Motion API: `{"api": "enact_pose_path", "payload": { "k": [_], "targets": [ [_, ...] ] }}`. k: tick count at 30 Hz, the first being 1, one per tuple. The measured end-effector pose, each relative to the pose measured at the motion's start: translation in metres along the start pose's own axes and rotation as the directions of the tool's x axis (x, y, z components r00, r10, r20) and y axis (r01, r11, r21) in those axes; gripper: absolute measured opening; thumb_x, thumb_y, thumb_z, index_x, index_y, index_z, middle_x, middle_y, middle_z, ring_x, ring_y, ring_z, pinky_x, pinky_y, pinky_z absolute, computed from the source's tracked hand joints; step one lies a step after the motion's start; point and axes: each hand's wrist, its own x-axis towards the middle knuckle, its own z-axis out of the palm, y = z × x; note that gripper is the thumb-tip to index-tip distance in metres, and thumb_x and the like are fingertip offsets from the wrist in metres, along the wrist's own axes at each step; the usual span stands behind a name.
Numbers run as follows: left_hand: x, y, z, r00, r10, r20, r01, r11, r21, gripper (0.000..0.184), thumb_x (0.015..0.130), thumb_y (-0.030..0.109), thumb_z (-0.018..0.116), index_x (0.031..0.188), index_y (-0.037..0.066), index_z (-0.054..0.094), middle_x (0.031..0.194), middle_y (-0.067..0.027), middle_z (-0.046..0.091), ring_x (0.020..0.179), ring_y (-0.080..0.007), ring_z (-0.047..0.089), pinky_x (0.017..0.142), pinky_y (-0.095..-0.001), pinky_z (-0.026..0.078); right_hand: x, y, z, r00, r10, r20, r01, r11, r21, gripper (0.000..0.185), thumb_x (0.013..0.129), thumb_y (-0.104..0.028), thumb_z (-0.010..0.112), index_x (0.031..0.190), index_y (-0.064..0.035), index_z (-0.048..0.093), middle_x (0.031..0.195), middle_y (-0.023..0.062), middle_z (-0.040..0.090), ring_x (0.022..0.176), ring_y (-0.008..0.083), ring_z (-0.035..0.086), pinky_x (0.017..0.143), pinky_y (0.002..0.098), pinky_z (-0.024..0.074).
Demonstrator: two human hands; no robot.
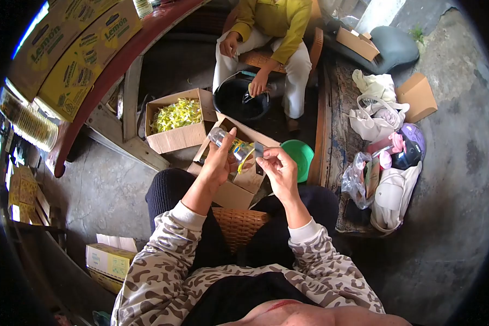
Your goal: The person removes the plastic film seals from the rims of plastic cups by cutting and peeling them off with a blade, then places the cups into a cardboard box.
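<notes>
My left hand [217, 165] is wrapped round a clear plastic bottle [239, 149] with a yellow and blue label, held tilted over an open cardboard box [232, 194]. My right hand [280, 171] pinches a small flat grey piece [258, 149], perhaps a blade, against the label end of the bottle. A yellow strip [243, 164] hangs from that end. Beside my right hand stands a green plastic bowl [301, 155], partly hidden by the hand.
A cardboard box [174, 142] holds a heap of yellow-white strips [176, 114]. Opposite, a seated person in a yellow top [274, 27] reaches into a black bucket [223, 103]. Bags [396, 195] and a purple helmet [413, 138] lie on the right. Lemon cartons [87, 65] stand at left.
</notes>
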Motion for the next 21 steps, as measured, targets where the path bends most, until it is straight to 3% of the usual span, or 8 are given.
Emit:
{"api": "enact_pose_path", "payload": {
  "k": [2,5,7,9,13,15,19,21],
  "targets": [
    [0.025,-0.020,-0.027,0.998,-0.056,0.000,0.056,0.998,0.028,0.062,0.089,0.047,0.069,0.124,0.006,0.041,0.099,-0.0073,0.056,0.070,-0.0134,0.061,0.054,-0.0274,0.055,0.004,0.001,0.002,0.975,-0.223,-0.011,0.221,0.972,-0.078,0.015,0.086,0.000,0.072,0.096,-0.0004,0.061,0.103,0.0072,0.063,0.073,0.0091,0.060,0.067,0.0223,0.0513],
    [0.029,-0.029,-0.029,0.998,-0.064,0.000,0.064,0.998,0.001,0.064,0.088,0.052,0.069,0.122,0.004,0.043,0.098,-0.0061,0.056,0.068,-0.0119,0.059,0.055,-0.0253,0.052,0.004,-0.007,-0.002,0.994,-0.099,0.045,0.101,0.994,-0.031,0.016,0.086,0.007,0.069,0.097,0.0003,0.060,0.100,0.0050,0.061,0.081,0.0075,0.059,0.075,0.0229,0.0509],
    [0.031,-0.028,-0.029,0.999,-0.053,0.003,0.053,0.993,0.101,0.048,0.097,0.055,0.050,0.117,0.011,0.047,0.098,-0.0131,0.063,0.085,-0.0264,0.070,0.073,-0.0508,0.061,0.003,-0.001,-0.007,0.995,-0.074,0.061,0.076,0.997,-0.021,0.016,0.085,0.004,0.070,0.097,-0.0003,0.061,0.102,0.0062,0.062,0.080,0.0091,0.061,0.071,0.0234,0.0515],
    [0.025,-0.027,-0.024,0.995,-0.073,0.071,0.073,0.997,0.013,0.048,0.097,0.056,0.049,0.117,0.012,0.047,0.096,-0.0124,0.063,0.084,-0.0264,0.069,0.071,-0.0503,0.061,0.002,-0.001,-0.009,0.996,-0.049,0.081,0.050,0.999,-0.013,0.016,0.085,0.001,0.072,0.097,-0.0010,0.062,0.104,0.0073,0.063,0.079,0.0107,0.063,0.068,0.0240,0.0522],
    [0.021,-0.027,-0.020,0.995,-0.064,0.075,0.064,0.998,0.007,0.047,0.098,0.054,0.049,0.117,0.012,0.046,0.101,-0.0136,0.061,0.087,-0.0250,0.068,0.071,-0.0498,0.061,0.003,-0.009,-0.008,0.997,-0.036,0.075,0.036,0.999,-0.010,0.013,0.084,0.000,0.073,0.094,-0.0013,0.064,0.102,0.0068,0.064,0.078,0.0097,0.062,0.068,0.0236,0.0512],
    [0.018,-0.027,-0.015,0.991,0.087,-0.106,-0.071,0.986,0.148,0.073,0.097,0.049,0.055,0.143,0.003,0.021,0.124,-0.0164,0.050,0.111,-0.0255,0.058,0.081,-0.0347,0.056,0.003,-0.012,-0.008,0.996,-0.031,0.079,0.033,0.999,-0.022,0.012,0.084,0.000,0.073,0.093,-0.0013,0.064,0.101,0.0065,0.064,0.077,0.0094,0.062,0.068,0.0232,0.0507],
    [0.009,-0.016,-0.013,0.992,0.129,0.016,-0.128,0.947,0.295,0.070,0.100,0.046,0.051,0.148,0.008,0.017,0.141,-0.0193,0.039,0.126,-0.0293,0.048,0.093,-0.0388,0.051,0.003,-0.013,-0.010,0.998,0.033,0.048,-0.032,0.999,-0.001,0.012,0.084,-0.001,0.074,0.091,-0.0010,0.065,0.097,0.0040,0.065,0.075,0.0065,0.058,0.067,0.0217,0.0487],
    [0.012,-0.023,-0.018,0.940,0.314,0.137,-0.342,0.868,0.361,0.058,0.102,0.039,0.048,0.148,0.008,0.027,0.146,-0.0208,0.038,0.130,-0.0366,0.045,0.104,-0.0432,0.041,0.003,-0.013,-0.013,0.997,0.071,0.035,-0.073,0.996,0.054,0.013,0.083,-0.001,0.075,0.091,-0.0012,0.065,0.094,0.0024,0.065,0.074,0.0052,0.057,0.066,0.0211,0.0477]
  ]
}}
